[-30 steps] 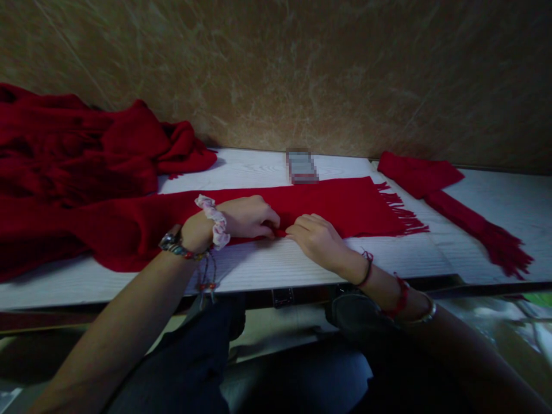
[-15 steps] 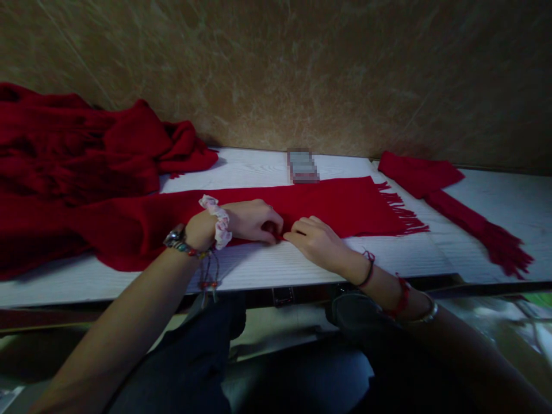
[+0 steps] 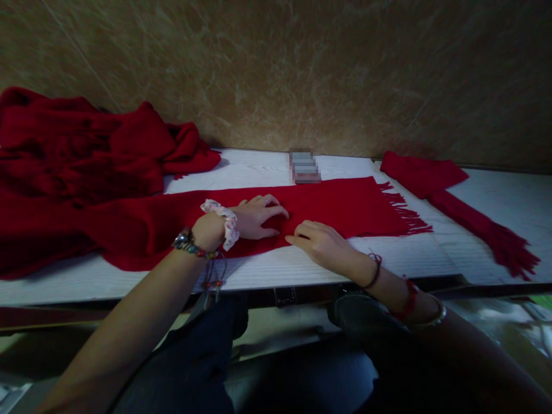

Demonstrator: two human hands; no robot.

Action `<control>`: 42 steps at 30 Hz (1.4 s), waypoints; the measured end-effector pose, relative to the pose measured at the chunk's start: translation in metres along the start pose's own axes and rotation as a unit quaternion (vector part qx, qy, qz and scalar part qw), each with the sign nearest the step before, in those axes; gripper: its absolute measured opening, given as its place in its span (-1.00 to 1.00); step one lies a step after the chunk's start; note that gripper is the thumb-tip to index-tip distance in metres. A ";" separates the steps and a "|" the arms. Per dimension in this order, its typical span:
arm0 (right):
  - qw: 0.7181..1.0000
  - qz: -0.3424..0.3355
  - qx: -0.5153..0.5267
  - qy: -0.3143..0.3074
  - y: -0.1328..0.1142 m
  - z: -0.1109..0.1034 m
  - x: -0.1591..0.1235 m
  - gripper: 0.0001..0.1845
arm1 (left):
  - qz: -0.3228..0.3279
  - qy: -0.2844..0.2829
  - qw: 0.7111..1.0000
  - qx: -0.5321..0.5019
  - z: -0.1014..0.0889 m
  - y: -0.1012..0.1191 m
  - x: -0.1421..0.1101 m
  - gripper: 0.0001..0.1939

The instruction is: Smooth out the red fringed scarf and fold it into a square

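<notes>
Head view shows left hand point(image 3: 253, 219), fingers splayed, on the red scarf point(image 3: 340, 204), right hand point(image 3: 322, 245) curled at its edge, grip unclear.

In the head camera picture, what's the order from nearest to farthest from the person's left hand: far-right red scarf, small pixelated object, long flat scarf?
1. Long flat scarf: directly beneath the left hand.
2. Small pixelated object: beyond the hand, to its right.
3. Far-right red scarf: well off to the right.

Head view: no text, label, brand or number is showing legibly. A small rectangular item point(image 3: 305, 167) is appearing pixelated; it may be bearing print, unreadable here.
</notes>
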State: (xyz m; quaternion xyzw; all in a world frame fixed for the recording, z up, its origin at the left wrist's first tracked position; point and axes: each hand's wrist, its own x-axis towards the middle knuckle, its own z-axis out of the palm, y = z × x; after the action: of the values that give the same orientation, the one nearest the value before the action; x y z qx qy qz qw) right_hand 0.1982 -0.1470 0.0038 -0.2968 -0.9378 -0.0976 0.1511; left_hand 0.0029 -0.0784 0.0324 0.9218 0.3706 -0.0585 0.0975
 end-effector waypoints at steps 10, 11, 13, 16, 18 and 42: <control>0.999 0.005 0.032 0.003 0.002 0.001 0.000 -0.76 | -0.153 -0.018 0.987 0.044 0.005 -0.029 0.010 -0.49; 0.999 0.007 0.032 0.001 0.002 0.001 0.000 -0.76 | -0.148 -0.016 0.987 0.053 0.004 -0.028 0.010 -0.49; 0.999 0.012 0.034 0.000 0.002 0.002 0.000 -0.76 | -0.109 -0.010 0.992 0.062 0.003 -0.019 0.011 -0.48; 0.999 0.016 0.037 0.007 0.001 0.003 0.001 -0.75 | -0.032 -0.010 0.997 0.062 0.007 -0.002 0.010 -0.48; 0.999 0.016 0.039 0.012 0.001 0.003 0.001 -0.73 | -0.008 -0.005 0.998 0.065 0.013 -0.001 0.007 -0.49; 0.999 0.025 0.035 -0.002 -0.002 0.000 0.002 -0.71 | 0.056 0.037 0.997 0.043 0.021 -0.026 0.019 -0.48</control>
State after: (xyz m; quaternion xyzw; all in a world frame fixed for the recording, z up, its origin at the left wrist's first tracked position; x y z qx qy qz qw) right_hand 0.1952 -0.1470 0.0043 -0.3151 -0.9332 -0.0607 0.1620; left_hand -0.0023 -0.0525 0.0048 0.9461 0.3185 -0.0350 0.0475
